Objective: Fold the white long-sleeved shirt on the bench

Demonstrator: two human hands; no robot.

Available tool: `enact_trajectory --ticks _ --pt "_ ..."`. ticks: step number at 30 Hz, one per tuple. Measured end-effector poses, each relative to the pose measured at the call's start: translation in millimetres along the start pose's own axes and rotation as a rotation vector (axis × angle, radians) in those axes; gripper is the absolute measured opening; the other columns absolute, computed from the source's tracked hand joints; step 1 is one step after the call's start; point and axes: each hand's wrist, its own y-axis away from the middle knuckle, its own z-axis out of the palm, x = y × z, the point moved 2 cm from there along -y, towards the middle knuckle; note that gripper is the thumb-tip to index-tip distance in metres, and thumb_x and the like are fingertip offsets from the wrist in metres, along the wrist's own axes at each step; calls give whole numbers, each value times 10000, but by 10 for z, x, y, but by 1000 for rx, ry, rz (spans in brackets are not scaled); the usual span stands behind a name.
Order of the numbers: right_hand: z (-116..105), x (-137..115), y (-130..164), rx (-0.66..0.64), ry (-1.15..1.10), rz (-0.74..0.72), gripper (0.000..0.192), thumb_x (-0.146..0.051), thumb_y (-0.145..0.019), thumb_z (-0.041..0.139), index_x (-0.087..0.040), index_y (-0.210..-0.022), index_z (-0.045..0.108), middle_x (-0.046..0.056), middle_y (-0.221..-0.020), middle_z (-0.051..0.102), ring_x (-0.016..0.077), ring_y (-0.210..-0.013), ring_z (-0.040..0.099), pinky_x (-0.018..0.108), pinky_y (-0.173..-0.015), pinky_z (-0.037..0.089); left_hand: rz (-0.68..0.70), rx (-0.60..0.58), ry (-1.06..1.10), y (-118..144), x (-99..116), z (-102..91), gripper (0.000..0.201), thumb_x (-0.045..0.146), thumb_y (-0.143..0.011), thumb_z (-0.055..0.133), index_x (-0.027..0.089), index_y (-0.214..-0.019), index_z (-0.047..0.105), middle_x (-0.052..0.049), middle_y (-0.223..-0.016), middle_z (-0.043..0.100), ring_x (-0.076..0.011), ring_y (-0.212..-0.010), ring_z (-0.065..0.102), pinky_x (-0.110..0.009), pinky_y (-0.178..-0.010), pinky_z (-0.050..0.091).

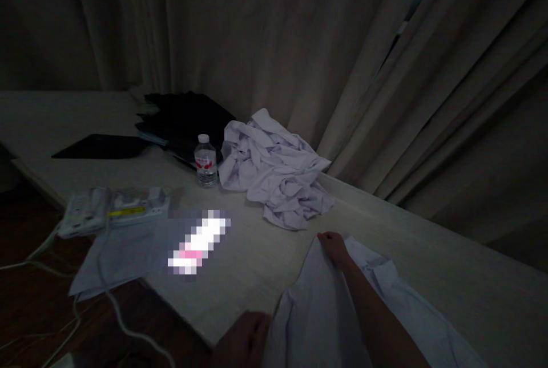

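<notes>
Dim room. Curtains (pixel 274 31) hang behind a long pale surface (pixel 449 276) that runs along them, so everything sits pushed toward that back edge or spread near the front. White shirt (pixel 325 311) lies spread at the near edge, partly hanging off toward the person, laid flat where both hands reach it. Right hand (pixel 334 247) rests on the shirt's top edge, fingers curled and pinching the cloth, arm lying across the fabric and pinning it. Left hand (pixel 244 338) sits at the shirt's lower left edge by the surface rim; too dark to tell if it grips or just touches. Hands well apart, one at each end of the cloth, which holds it stretched. Crumpled white pile (pixel 274 171) heaped farther back, apart from the shirt. Dark clothes (pixel 184 122) stacked behind it near the curtains. Paper sheet (pixel 115 257) overhangs the left rim. Power strip (pixel 113 208) beside it, cable (pixel 124 322) trailing down. Bottle (pixel 206 161) upright, just beside the pile.
</notes>
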Motion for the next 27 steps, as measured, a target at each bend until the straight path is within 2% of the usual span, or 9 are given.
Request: enact_trajectory --ticks 3,5,7,12,16,19,22,27 --pt "-16 5 -23 -11 6 -12 358 -414 -806 416 -156 -776 662 77 -818 718 170 -775 645 245 -667 454 35 -41 8 -386 262 146 427 516 -881 310 238 -814 628 -7 -810 682 -162 -750 623 -319 -703 447" --pt "-24 18 -56 -9 29 -17 353 -404 -821 405 -159 -793 656 71 -841 719 161 -789 644 239 -683 456 47 -66 -24 -547 354 218 376 478 -865 344 236 -743 605 -5 -739 674 -170 -705 615 -308 -645 401" --pt "-26 34 -88 2 73 -17 343 -400 -833 402 -164 -807 649 70 -874 716 158 -811 640 244 -704 455 43 -98 -42 -633 353 240 271 401 -836 398 230 -745 588 -3 -725 668 -165 -689 606 -289 -613 366" --pt "18 7 -65 41 248 -30 330 -416 -867 384 -178 -848 612 79 -887 704 169 -825 633 277 -731 432 44 -86 -142 -699 194 150 269 358 -836 383 227 -804 617 -24 -838 663 -163 -794 594 -286 -691 374" --pt "91 -115 -2 62 417 -79 331 -430 -898 344 -191 -961 564 113 -908 693 233 -869 639 354 -751 422 138 -39 -301 -703 164 161 297 314 -847 363 206 -783 632 -53 -846 645 -189 -831 575 -321 -749 383" --pt "120 -186 -20 51 508 -111 304 -429 -901 358 -206 -995 542 118 -954 688 236 -883 646 363 -750 428 191 -36 -348 -703 156 203 300 279 -854 347 193 -812 632 -68 -862 646 -195 -842 572 -330 -773 393" --pt "111 -212 -66 55 553 -111 310 -455 -895 372 -213 -980 546 108 -952 692 231 -888 652 363 -751 441 234 -39 -366 -711 147 209 312 286 -868 341 198 -831 638 -70 -876 654 -196 -856 578 -335 -795 400" --pt "98 -259 -112 117 527 -62 402 -501 -880 368 -167 -1006 552 152 -887 694 267 -832 663 381 -700 458 296 -12 -398 -743 118 195 340 295 -884 340 207 -794 657 -79 -866 675 -215 -855 597 -366 -809 420"
